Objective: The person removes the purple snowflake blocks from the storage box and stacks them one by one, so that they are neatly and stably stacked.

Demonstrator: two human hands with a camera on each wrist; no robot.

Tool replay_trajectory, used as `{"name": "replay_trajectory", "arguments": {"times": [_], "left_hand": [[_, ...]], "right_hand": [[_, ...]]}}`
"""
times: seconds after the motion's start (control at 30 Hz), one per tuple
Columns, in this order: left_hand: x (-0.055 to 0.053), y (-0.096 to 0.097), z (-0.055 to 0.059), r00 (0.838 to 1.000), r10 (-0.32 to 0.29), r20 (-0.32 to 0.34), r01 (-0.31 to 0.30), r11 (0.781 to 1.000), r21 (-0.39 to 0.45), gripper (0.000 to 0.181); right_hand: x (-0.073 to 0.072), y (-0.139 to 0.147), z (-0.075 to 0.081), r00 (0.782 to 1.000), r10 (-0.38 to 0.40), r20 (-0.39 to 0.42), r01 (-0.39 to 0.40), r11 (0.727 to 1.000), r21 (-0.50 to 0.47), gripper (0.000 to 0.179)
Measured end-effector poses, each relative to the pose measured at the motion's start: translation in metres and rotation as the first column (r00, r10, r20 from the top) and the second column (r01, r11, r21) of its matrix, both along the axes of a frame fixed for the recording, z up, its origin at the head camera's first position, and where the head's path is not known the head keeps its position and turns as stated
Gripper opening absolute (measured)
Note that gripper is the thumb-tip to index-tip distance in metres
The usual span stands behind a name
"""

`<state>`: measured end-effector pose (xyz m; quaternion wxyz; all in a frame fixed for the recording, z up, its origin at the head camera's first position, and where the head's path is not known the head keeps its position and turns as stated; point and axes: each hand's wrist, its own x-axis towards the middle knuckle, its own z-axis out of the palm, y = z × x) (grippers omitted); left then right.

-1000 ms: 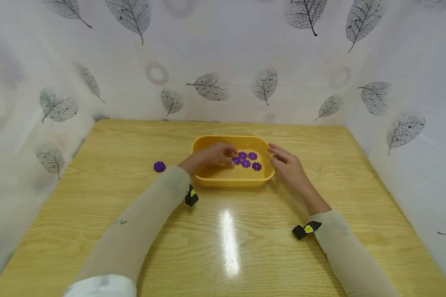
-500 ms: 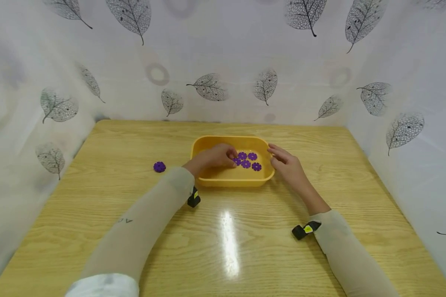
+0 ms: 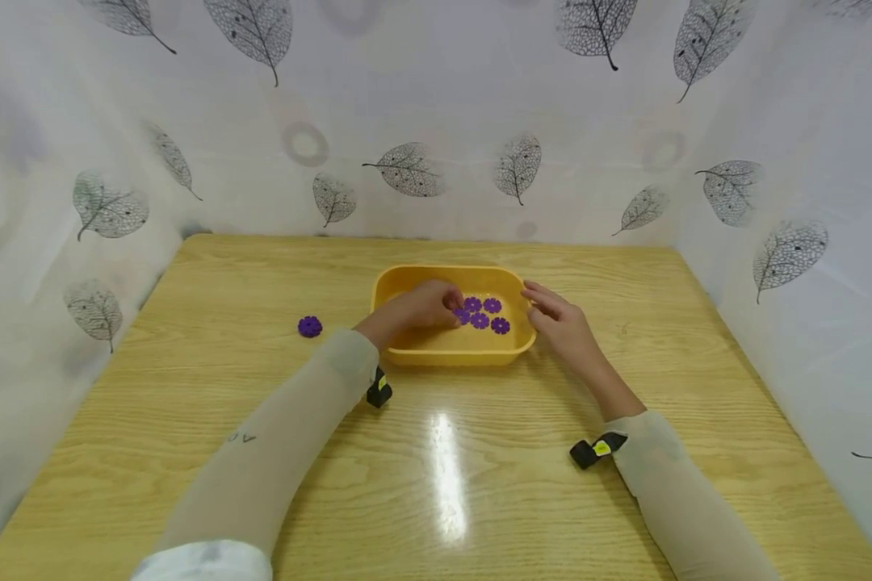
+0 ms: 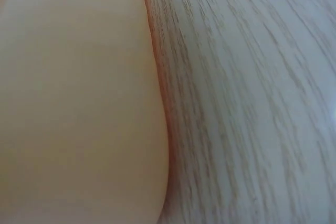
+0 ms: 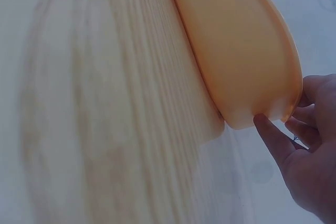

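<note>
A yellow plastic basin (image 3: 450, 358) sits on the table, with several purple flower-shaped discs (image 3: 492, 306) lying in its right half. My left hand (image 3: 427, 305) reaches inside over the left wall. Thumb and index finger pinch the leftmost purple disc (image 3: 463, 317), partly hidden by the fingertips. At the basin's right end, my right hand (image 3: 565, 329) holds the rim. In the right wrist view, the thumb (image 5: 273, 139) presses the end wall while the other fingers bend at the rim. The left wrist view has mostly a pale sleeve (image 4: 79, 103).
Left of the basin, a small purple clump of flower discs (image 3: 309, 326) lies on the wooden table (image 3: 523, 500). Behind and at both sides hangs a white leaf-patterned curtain (image 3: 450, 97). Each forearm wears a black wrist camera (image 3: 379, 392).
The left hand has edged slightly right, and its thumb and index finger have come together at the leftmost disc. The right hand and the basin have stayed in place.
</note>
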<state>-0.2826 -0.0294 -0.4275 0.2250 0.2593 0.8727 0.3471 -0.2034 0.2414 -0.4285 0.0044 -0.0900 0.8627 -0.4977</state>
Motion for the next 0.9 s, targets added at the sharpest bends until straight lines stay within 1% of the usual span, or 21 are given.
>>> {"name": "replay_trajectory", "arguments": {"times": [0.23, 0.47, 0.73, 0.9], "left_hand": [[0.0004, -0.0015, 0.0017, 1.000, -0.019, -0.022, 0.019, 1.000, -0.001, 0.024], [0.0010, 0.0005, 0.0028, 0.999, -0.033, -0.019, 0.033, 0.999, -0.004, 0.026], [-0.0001, 0.0011, 0.0049, 0.999, -0.031, -0.038, 0.029, 0.999, -0.033, 0.026], [0.0011, 0.0012, 0.0029, 0.999, -0.035, -0.022, 0.035, 0.999, -0.023, 0.027]], "right_hand": [[-0.0014, -0.0006, -0.0003, 1.000, 0.005, 0.007, -0.005, 1.000, -0.010, 0.043], [-0.0001, -0.0002, -0.0012, 1.000, 0.007, 0.004, -0.007, 1.000, -0.018, 0.043], [-0.0008, -0.0003, 0.0000, 1.000, 0.012, -0.016, -0.012, 1.000, -0.021, 0.042], [0.0003, 0.0002, -0.0014, 1.000, 0.019, -0.020, -0.020, 0.999, -0.025, 0.041]]}}
